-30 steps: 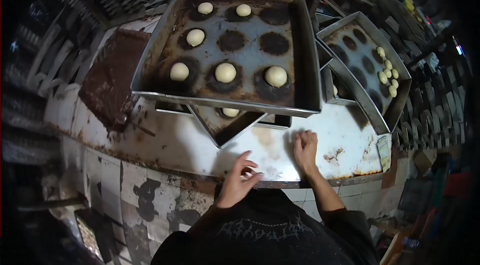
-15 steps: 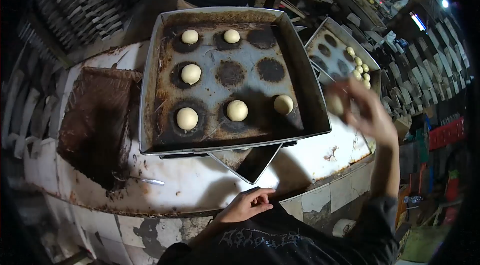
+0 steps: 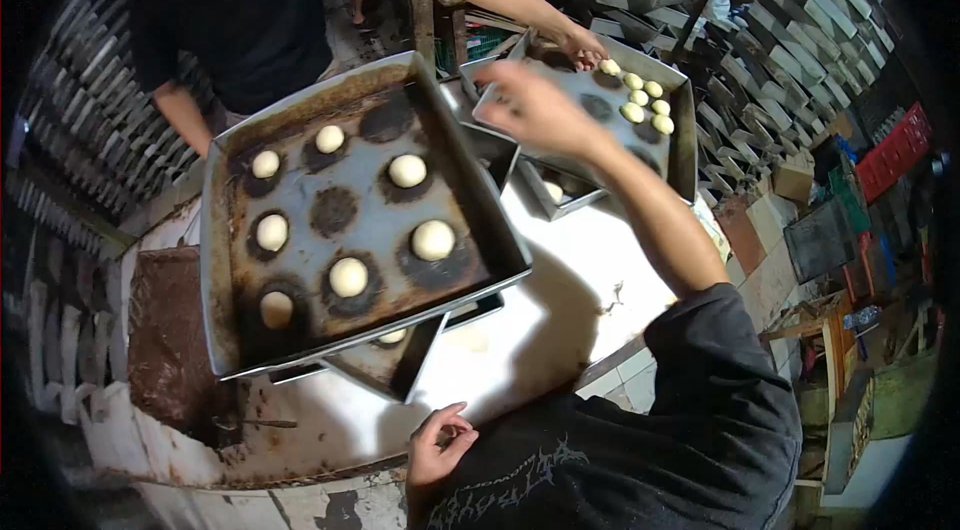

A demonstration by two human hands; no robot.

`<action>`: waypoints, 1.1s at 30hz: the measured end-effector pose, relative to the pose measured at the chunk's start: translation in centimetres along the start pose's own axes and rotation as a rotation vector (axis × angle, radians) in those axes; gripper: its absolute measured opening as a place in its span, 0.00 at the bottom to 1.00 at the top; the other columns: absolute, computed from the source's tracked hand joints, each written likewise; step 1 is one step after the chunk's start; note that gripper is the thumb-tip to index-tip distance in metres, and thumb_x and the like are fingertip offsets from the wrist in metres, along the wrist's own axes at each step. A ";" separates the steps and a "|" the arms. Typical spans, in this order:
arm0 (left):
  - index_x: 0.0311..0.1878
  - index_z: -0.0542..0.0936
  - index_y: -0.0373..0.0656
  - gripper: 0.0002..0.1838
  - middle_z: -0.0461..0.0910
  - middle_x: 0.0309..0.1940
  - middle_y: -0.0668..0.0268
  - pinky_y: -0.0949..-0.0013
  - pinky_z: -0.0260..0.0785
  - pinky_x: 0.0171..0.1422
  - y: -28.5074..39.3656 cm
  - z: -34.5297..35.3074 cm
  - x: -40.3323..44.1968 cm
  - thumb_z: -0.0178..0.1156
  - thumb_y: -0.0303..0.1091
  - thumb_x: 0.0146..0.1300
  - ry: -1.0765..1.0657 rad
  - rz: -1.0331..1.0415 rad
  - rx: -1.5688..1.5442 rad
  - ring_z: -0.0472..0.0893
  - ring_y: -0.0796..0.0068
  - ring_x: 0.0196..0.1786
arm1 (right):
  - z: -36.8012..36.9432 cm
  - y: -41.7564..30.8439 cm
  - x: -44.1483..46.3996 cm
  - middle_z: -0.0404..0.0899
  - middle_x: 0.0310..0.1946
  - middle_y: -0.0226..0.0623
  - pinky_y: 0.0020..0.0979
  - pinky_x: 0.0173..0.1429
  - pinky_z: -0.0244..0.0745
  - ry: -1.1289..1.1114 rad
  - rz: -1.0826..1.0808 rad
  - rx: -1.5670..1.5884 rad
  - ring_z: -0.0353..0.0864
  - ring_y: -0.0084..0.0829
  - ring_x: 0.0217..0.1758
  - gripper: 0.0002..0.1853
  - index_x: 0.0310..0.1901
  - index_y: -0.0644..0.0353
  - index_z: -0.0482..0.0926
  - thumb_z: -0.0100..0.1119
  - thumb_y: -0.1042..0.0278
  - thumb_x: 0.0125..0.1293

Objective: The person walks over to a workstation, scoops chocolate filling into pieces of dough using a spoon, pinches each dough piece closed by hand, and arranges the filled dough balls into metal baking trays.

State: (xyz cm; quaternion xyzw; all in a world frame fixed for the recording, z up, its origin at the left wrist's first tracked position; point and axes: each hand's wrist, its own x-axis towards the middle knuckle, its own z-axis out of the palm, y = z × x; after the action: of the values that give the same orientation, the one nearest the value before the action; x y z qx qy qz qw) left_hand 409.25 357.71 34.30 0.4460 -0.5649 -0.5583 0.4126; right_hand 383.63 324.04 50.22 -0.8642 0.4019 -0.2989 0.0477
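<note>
Several round, pale dough balls [image 3: 348, 277] sit spaced apart on dark round patches in a deep metal baking tray [image 3: 365, 338]. My right hand [image 3: 545, 115] is raised between this tray and a second tray [image 3: 683, 145]; its fingers are smeared by motion, so whether it holds anything is unclear. Clustered in the second tray are more dough balls [image 3: 637, 98]. My left hand [image 3: 440, 442] rests low by the table's front edge, against my dark shirt, its fingers loosely curled and apart with nothing in them.
Across the table stands a co-worker, whose hand [image 3: 585, 48] reaches to the dough balls in the second tray. More trays [image 3: 385, 360] are stacked crosswise underneath. At left lies a brown-coated rectangular container [image 3: 165, 330]. A slatted wall [image 3: 780, 80] rises at right.
A dough ball now sits on the right patch of the tray's middle row. My right hand has moved up and left. The view has turned, and the co-worker's hand is at the second tray.
</note>
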 end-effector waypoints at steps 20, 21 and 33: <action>0.57 0.68 0.31 0.28 0.76 0.49 0.52 0.64 0.68 0.58 2.7 14.8 2.1 0.49 0.50 0.68 0.453 0.055 -0.666 0.77 0.66 0.51 | 0.9 -4.9 -16.8 0.70 0.34 0.41 0.41 0.45 0.67 -0.080 -0.550 0.209 0.69 0.44 0.39 0.10 0.33 0.57 0.70 0.59 0.68 0.50; 0.58 0.66 0.30 0.27 0.74 0.51 0.51 0.63 0.68 0.59 2.4 14.7 1.1 0.48 0.47 0.69 0.535 0.050 -0.821 0.76 0.63 0.54 | 1.0 -9.4 -19.1 0.75 0.43 0.46 0.41 0.53 0.67 -0.409 -0.326 0.717 0.73 0.44 0.45 0.15 0.41 0.61 0.77 0.60 0.66 0.52; 0.53 0.70 0.32 0.19 0.73 0.52 0.53 0.61 0.65 0.64 -1.5 10.5 -22.9 0.49 0.38 0.66 1.028 0.269 -0.684 0.71 0.62 0.59 | 17.0 -40.6 -28.5 0.78 0.31 0.39 0.32 0.33 0.74 0.211 -0.856 1.214 0.77 0.34 0.31 0.13 0.41 0.62 0.81 0.60 0.61 0.60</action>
State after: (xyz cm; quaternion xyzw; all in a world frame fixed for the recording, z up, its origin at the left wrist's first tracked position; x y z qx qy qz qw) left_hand 405.15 382.64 33.13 0.4252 -0.1351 -0.3653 0.8170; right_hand 405.96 369.25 35.78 -0.7338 -0.2023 -0.5417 0.3567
